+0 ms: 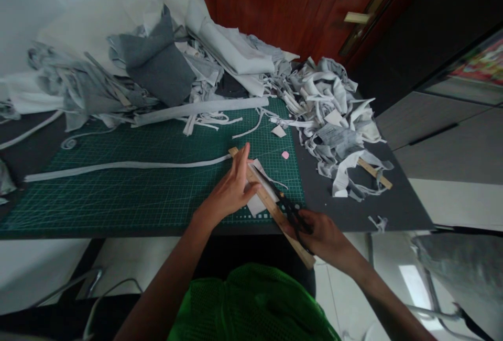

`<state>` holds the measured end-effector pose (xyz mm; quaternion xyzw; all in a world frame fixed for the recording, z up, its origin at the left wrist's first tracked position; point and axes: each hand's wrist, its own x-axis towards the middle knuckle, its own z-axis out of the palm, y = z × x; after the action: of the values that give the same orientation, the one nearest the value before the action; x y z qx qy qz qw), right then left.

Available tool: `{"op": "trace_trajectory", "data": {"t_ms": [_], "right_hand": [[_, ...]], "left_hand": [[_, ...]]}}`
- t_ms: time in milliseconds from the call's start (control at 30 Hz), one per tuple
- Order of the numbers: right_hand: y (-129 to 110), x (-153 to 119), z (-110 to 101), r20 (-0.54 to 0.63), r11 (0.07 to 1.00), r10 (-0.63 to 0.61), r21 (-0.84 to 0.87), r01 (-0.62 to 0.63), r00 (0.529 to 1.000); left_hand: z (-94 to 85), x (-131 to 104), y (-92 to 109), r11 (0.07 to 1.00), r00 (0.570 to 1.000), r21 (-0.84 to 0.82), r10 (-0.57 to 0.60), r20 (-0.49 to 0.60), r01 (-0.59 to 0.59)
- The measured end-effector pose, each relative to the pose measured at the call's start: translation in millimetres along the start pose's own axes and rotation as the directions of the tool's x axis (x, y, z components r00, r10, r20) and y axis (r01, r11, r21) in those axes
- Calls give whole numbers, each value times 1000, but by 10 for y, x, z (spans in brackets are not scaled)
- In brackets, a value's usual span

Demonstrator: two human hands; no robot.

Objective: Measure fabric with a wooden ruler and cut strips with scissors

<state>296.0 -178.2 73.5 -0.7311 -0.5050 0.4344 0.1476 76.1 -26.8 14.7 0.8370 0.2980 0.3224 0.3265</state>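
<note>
My left hand (236, 186) lies on a wooden ruler (269, 202), fingers stretched out and the thumb spread apart. The ruler slants across a small pale piece of fabric (256, 206), and its near end juts past the table edge. In my right hand (324, 233) is a pair of black scissors (290, 209), closed in by the fingers around the handles. The blades lie along the right side of the ruler, over the fabric. A narrow pale fabric strip (129, 165) runs leftward from beside my left hand.
A green cutting mat (157, 194) covers much of the dark table (334, 212). Heaps of grey and white fabric scraps (330, 95) line the back and right. A second wooden stick (375, 172) lies among them. A pink round piece (285, 155) rests on the mat.
</note>
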Motion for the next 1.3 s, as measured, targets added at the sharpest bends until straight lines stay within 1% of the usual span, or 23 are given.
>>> {"op": "trace_trajectory", "data": {"t_ms": [100,300,467,600,667,833,967,1133,1300], "right_hand": [[21,7,-30,33,999,-1,40,0,999],[82,9,-15,54,992,-12,129,5,998],[67,4,-7,85,980,-15,199,-2,996],[17,-7,-16,119,983,18,182,-39,993],[5,-9,-19,113,987,32,154,-49,993],[31,2,-21,87,990,24,137,-36,996],[37,3,-40,107,992,9,123,-23,994],[7,-3,-75,130,994,31,98,-44,991],[1,1,-79,164,982,63,166,-90,984]], "left_hand": [[-4,1,3,1000,1000,5,8,-3,-8],[-7,4,11,1000,1000,12,2,4,-2],[-9,1,15,1000,1000,8,0,7,0],[-17,5,27,1000,1000,10,-6,6,6],[-18,6,29,1000,1000,6,-7,7,7],[-3,2,8,1000,1000,1,-2,3,2],[4,2,-2,1000,1000,3,8,-3,-8],[-4,10,13,1000,1000,-4,19,-9,-19],[2,15,10,1000,1000,-3,26,-13,-26]]}}
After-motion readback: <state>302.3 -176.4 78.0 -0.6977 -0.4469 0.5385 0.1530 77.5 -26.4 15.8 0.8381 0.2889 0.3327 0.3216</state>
